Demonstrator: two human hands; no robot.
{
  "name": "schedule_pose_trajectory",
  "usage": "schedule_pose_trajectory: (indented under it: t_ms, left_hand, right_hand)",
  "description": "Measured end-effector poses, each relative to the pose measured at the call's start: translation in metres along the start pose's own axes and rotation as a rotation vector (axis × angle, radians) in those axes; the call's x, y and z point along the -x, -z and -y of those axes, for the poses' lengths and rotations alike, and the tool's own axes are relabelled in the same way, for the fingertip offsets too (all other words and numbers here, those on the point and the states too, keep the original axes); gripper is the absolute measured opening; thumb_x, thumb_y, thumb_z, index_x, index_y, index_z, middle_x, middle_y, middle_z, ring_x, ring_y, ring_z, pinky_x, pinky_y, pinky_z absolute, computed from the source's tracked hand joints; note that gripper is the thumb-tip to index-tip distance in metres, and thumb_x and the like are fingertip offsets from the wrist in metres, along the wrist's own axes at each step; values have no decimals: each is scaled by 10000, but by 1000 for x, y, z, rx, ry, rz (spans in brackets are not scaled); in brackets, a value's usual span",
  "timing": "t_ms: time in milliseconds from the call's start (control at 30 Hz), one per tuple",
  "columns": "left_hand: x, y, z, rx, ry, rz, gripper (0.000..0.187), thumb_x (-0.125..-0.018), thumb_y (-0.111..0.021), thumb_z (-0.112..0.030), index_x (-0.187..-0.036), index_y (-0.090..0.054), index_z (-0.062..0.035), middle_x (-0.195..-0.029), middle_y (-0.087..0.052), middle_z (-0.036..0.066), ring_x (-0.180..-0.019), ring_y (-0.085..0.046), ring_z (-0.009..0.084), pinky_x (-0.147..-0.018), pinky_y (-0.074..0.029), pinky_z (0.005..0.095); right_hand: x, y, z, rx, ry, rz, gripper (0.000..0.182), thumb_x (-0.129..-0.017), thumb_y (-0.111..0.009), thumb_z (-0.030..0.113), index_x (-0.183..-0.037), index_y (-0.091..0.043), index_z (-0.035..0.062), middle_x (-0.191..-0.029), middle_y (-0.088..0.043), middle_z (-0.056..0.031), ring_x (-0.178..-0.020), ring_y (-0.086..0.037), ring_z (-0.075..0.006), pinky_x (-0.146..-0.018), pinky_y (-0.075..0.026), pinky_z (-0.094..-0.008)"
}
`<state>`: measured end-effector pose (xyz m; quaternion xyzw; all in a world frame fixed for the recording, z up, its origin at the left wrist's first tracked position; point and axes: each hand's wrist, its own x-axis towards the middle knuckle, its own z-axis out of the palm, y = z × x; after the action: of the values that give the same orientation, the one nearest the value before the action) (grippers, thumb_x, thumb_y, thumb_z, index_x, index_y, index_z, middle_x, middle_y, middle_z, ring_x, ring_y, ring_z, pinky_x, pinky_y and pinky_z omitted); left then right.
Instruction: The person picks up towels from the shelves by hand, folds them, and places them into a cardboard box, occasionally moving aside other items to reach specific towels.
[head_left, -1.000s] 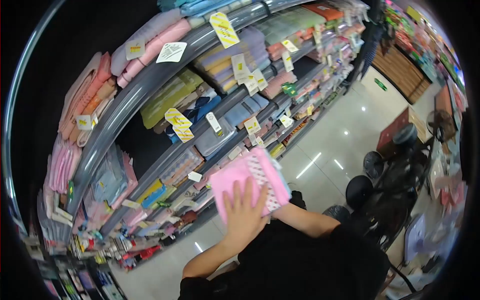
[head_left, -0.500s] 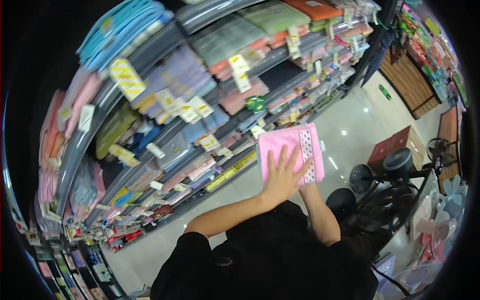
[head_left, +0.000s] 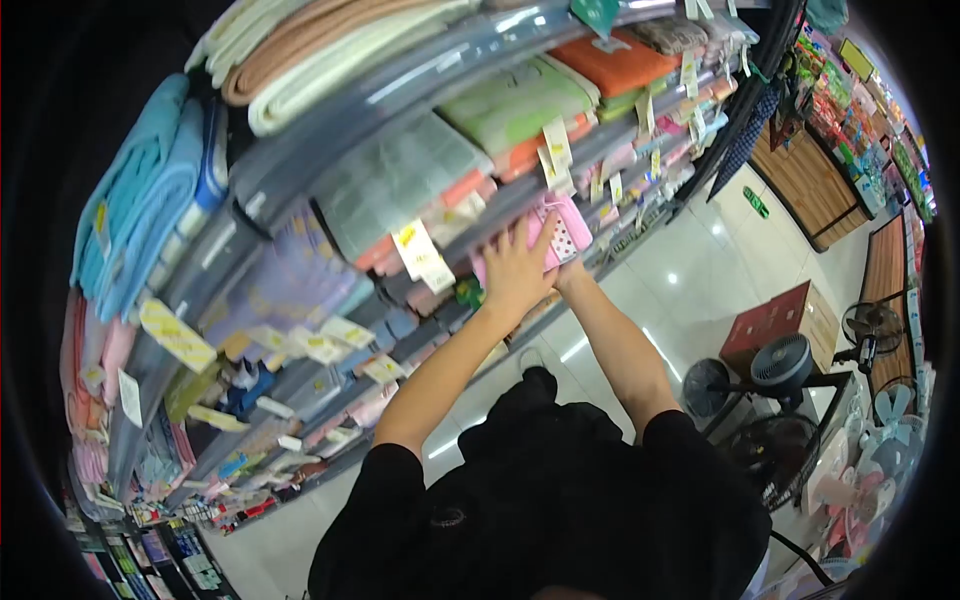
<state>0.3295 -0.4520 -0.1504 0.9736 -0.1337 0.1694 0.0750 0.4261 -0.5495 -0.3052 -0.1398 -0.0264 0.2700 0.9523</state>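
Rolled light-blue towels point(head_left: 140, 215) fill the far left of the grey metal shelf point(head_left: 420, 80). At centre, the left hand point(head_left: 515, 270) lies flat, fingers spread, on a folded pink cloth with a dotted white band point(head_left: 560, 232) at the shelf edge, its long axis up and to the right. The right hand is hidden beneath it; I cannot tell its grip
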Motion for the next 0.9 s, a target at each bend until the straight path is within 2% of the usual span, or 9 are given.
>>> schedule_pose_trajectory:
  t_ms: [67, 200, 233, 267, 367, 500, 633, 800, 900]
  left_hand:
    - [-34, -7, 18, 296, 248, 373, 798, -771, -680, -371, -1469, -319, -235, -1404, -395, 250, -1245, -415, 494, -1049, -284, 618]
    - [-63, -107, 68, 200, 12, -10, 604, -833, -598, -334, -1400, -439, -202, -1335, -501, 189, -1190, -512, 402, -1006, -397, 512]
    - [-70, -112, 69, 198, -1, 2, 604, -833, -598, -334, -1400, -439, -202, -1335, -501, 189, -1190, -512, 402, -1006, -397, 512]
    - [-84, -120, 66, 217, -4, 42, 592, -836, -596, -334, -1392, -446, -197, -1330, -505, 190, -1188, -514, 401, -1002, -399, 507]
    - [-93, -126, 86, 280, -17, 165, 559, -843, -589, -333, -1366, -466, -179, -1315, -516, 193, -1182, -518, 397, -990, -406, 492]
    - [-84, -133, 103, 373, 13, 302, 517, -853, -580, -331, -1333, -494, -156, -1296, -530, 198, -1173, -525, 392, -974, -416, 472]
    - [-88, -139, 116, 442, 99, 451, 480, -863, -571, -329, -1299, -522, -134, -1277, -544, 202, -1165, -531, 387, -958, -426, 452]
    - [-91, -136, 85, 447, 185, 556, 447, -874, -562, -327, -1265, -549, -111, -1258, -558, 207, -1156, -537, 382, -941, -436, 432]
    - [-69, -78, 38, 499, 493, 267, 316, -868, -600, -262, -1033, -602, 8, -1097, -598, 215, -1042, -565, 381, -880, -443, 451]
  right_hand:
    - [-44, 11, 10, -47, -16, 52, 587, -926, -424, 516, -1353, -484, 118, -1362, -519, -123, -1209, -525, -312, -1028, -424, -494]
    - [-96, 26, 24, -160, -53, 124, 542, -920, -440, 491, -1295, -552, 116, -1316, -562, -117, -1168, -550, -324, -1021, -415, -515]
    - [-103, 29, 25, -198, -55, 137, 531, -919, -444, 484, -1280, -569, 115, -1304, -572, -115, -1158, -556, -327, -1020, -412, -520]
    - [-91, -30, 29, -122, -44, -492, 515, -893, -469, 507, -1194, -631, 122, -1250, -613, -110, -1123, -572, -337, -1026, -404, -510]
    - [-76, -47, 32, -11, -172, -513, 548, -877, -462, 542, -1177, -645, 122, -1223, -628, -109, -1129, -570, -317, -1035, -393, -494]
    - [-39, -50, 41, -8, -194, -423, 662, -949, -225, 597, -1321, -488, 117, -1303, -543, -95, -1182, -524, -326, -1039, -369, -507]
    - [-9, -31, 52, 186, -313, -406, 424, -899, -579, 344, -1211, -465, 81, -1095, -598, -118, -953, -627, -256, -818, -525, -381]
    - [3, -49, 56, 589, -233, -538, 382, -874, -650, 217, -1172, -496, 34, -1027, -625, -110, -774, -666, -204, -659, -565, -336]
    - [-1, -28, 58, 933, -141, -472, 284, -904, -593, 125, -1141, -533, -21, -926, -678, -128, -690, -668, -160, -537, -534, -275]
